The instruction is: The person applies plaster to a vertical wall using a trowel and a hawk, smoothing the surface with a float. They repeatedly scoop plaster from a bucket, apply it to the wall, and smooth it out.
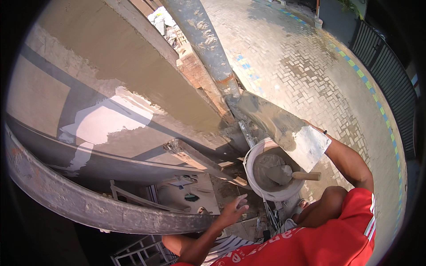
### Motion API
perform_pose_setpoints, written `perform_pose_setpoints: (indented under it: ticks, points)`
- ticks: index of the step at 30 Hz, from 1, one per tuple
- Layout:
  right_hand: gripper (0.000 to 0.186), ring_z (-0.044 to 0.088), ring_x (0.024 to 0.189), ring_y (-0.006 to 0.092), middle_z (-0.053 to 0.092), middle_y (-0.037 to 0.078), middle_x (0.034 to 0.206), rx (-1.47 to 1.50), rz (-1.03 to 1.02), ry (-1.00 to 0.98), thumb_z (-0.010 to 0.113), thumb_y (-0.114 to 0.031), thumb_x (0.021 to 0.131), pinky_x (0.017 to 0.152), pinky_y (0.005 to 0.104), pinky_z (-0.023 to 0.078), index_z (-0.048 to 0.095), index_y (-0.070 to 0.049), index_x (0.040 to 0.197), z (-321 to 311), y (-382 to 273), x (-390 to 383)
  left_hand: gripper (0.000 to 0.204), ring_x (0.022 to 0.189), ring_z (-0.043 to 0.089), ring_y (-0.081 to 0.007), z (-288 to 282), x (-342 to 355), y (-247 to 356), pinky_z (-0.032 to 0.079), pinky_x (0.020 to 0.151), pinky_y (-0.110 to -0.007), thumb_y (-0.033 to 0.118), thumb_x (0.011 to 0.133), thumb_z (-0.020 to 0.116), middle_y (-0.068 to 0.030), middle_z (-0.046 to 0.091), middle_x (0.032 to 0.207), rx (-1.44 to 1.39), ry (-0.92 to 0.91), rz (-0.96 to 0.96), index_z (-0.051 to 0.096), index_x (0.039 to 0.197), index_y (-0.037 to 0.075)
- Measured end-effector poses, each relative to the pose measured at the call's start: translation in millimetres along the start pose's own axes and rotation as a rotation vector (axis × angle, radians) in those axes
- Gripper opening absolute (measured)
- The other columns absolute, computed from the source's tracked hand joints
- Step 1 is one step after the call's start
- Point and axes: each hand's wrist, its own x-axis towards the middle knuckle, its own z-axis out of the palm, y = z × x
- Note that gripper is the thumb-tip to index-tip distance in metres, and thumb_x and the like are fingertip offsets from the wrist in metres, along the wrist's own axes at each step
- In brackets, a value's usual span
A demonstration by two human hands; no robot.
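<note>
could shed mortar (269, 116) over a long edge of the plastering board (310, 148) if tilted steeper, being wet-looking and spread mostly toward the far end. could also knock against the metal post (205, 42), so close to the board's far corner, and scatter mix outside the bucket (284, 195); cannot tell from this angle whether touching there. might catch the wooden handle of the trowel (279, 174), jutting out past the right part of the bucket's rim, with a low swing of the board, and so flick wet mix out or jolt the bucket.

held out above the upper right part of the bucket's rim, with the near end toward the right forearm (350, 162). looks broad, flat and four-cornered: coated grey-brown from the far end to past the middle, with streaks and ridges in the coat, then bare, pale and bright at the near end, with a ragged line between.

cannot tell the grip of the right hand (316, 128), being mostly hidden behind the board. holding nothing visible in the left hand (231, 213), with fingers loosely bent and parted, below and left of the bucket's rim.
</note>
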Motion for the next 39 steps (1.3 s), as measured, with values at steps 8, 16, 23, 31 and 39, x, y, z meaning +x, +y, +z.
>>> perform_pose_setpoints:
  ticks: [8, 16, 23, 31, 39]
  points:
    - [0.024, 0.06, 0.076, 0.011, 0.065, 0.002, 0.088, 0.145, 0.036, 0.0, 0.055, -0.018, 0.094, 0.071, 0.0281, 0.051, 0.062, 0.001, 0.108, 5, 25, -8, 0.083, 0.102, 0.059, -0.0285, 56, 40, 42, 0.052, 0.084, -0.042, 0.032, 0.089, 0.063, -0.017, 0.044, 0.133, -0.788, 0.255, -0.258, 0.008, 0.149, 0.015]
    - [0.026, 0.062, 0.077, 0.0126, 0.066, 0.003, 0.091, 0.252, 0.041, 0.012, 0.054, -0.018, 0.094, 0.072, 0.0288, 0.052, 0.06, 0.001, 0.111, 4, 31, -17, 0.05, 0.102, 0.06, -0.0317, 69, 77, 47, 0.053, 0.082, -0.051, 0.02, 0.09, 0.059, -0.0145, 0.049, 0.127, -0.853, 0.275, -0.329, 0.034, 0.132, 0.008]
    - [0.027, 0.064, 0.078, 0.014, 0.067, 0.004, 0.094, 0.386, 0.021, -0.014, 0.054, -0.017, 0.094, 0.073, 0.0294, 0.053, 0.059, 0.001, 0.113, 8, 1, -32, 0.048, 0.092, 0.064, -0.0309, 64, 65, 12, 0.058, 0.068, -0.048, 0.003, 0.079, 0.053, -0.0145, 0.058, 0.109, -0.94, 0.375, -0.296, 0.042, 0.125, 0.004]
    - [0.033, 0.064, 0.082, 0.0134, 0.066, 0.004, 0.1, 0.175, -0.129, 0.16, 0.049, -0.023, 0.097, 0.074, 0.0276, 0.054, 0.057, 0.0, 0.119, -17, 13, 23, 0.048, 0.091, 0.064, -0.0326, 46, -25, -1, 0.059, 0.069, -0.05, 0.001, 0.075, 0.05, -0.0149, 0.057, 0.106, -1.055, 0.632, -0.261, 0.043, 0.122, 0.002]
    - [0.031, 0.062, 0.085, 0.0091, 0.066, 0.003, 0.101, 0.08, 0.054, 0.008, 0.049, -0.025, 0.098, 0.075, 0.026, 0.052, 0.061, -0.001, 0.113, 11, 96, 92, 0.047, 0.091, 0.064, -0.0332, 74, -50, -44, 0.057, 0.072, -0.053, 0.0, 0.074, 0.05, -0.0149, 0.058, 0.103, -1.048, 0.765, -0.318, 0.044, 0.121, 0.002]
